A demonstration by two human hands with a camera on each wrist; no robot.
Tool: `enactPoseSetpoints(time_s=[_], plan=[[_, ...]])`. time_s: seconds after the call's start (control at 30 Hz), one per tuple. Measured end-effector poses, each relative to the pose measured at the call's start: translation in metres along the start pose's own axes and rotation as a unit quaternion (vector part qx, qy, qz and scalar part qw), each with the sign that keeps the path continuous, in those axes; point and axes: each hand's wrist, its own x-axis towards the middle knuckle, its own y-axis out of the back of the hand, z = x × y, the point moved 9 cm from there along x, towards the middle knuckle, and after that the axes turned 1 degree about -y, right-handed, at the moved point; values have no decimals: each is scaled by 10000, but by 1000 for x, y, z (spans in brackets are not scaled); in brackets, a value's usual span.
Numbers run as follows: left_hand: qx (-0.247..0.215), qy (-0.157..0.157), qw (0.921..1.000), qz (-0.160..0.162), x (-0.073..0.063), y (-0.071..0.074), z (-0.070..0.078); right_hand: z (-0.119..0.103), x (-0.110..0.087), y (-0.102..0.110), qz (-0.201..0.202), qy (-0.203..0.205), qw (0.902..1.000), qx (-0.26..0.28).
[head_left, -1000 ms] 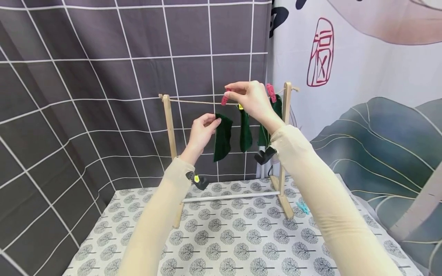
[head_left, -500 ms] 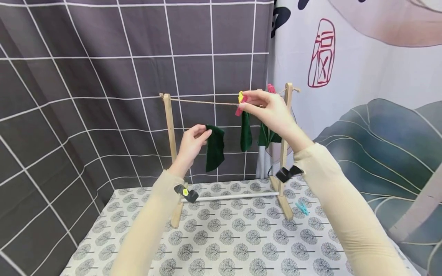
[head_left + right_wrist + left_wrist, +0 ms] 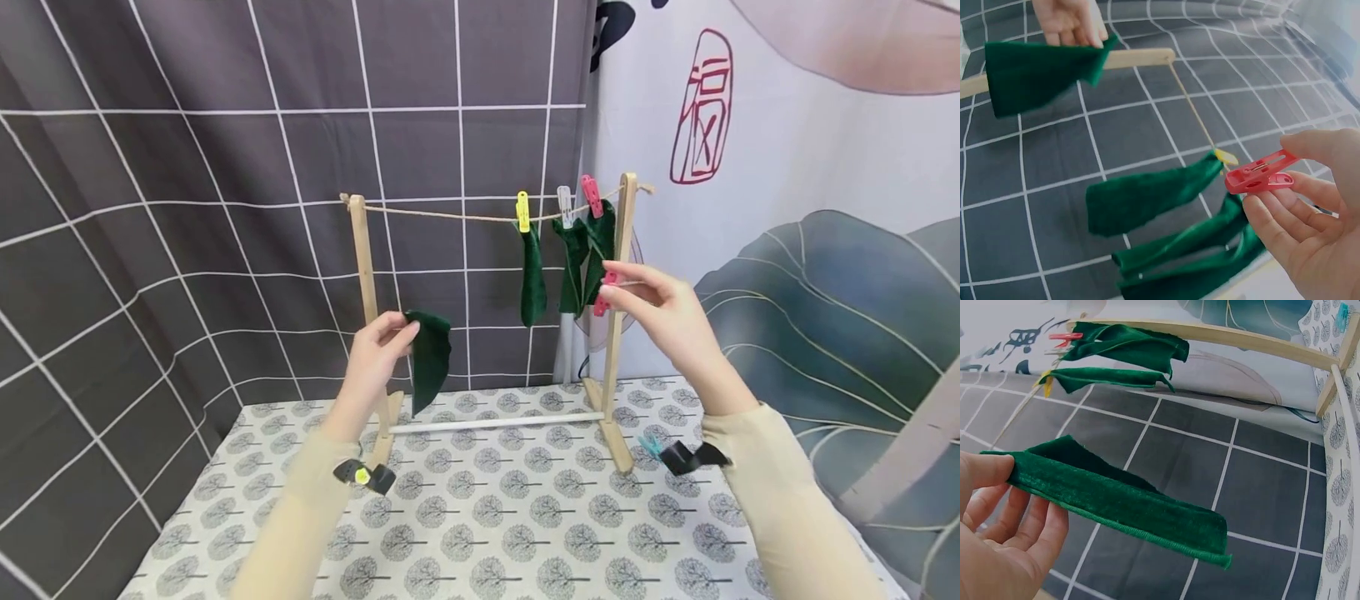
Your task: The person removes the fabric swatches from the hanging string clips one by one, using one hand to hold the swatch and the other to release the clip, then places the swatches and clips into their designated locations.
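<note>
My left hand (image 3: 377,354) pinches a dark green cloth (image 3: 431,358) by its top corner, and the cloth hangs free beside the rack's left post. In the left wrist view this cloth (image 3: 1122,500) shows a fold along its length. Between thumb and fingers of my right hand (image 3: 660,312) is a red clothespin (image 3: 1259,174), held near the right post. Three green cloths hang from the string: one under a yellow clothespin (image 3: 522,212), one under a white clothespin (image 3: 565,206), one under a red clothespin (image 3: 592,196) at the far right.
The wooden rack has a left post (image 3: 363,258), a right post (image 3: 619,333), a string (image 3: 442,216) between their tops and a white bar (image 3: 495,423) low down. A light blue clothespin (image 3: 651,447) lies on the tree-patterned tablecloth (image 3: 517,517). A dark grid curtain (image 3: 300,150) hangs behind.
My left hand has moved left and down with its green cloth. My right hand has drawn away from the string, right and down, still holding the red clothespin.
</note>
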Motion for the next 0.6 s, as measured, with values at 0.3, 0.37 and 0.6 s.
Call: enactPoseSetpoints(time_s=[0.3,0.37,0.6], plan=[[258,48,9993,277,-37,43,-12,43,-46,37,418,-183,9989,-87],[283,84,9985,455,-46,59,-15,53,-56,45,516,-220,9983,-123],[-312,218,9928,1132,-76,117,-31,92,-83,75,726,-697,9940,-431]])
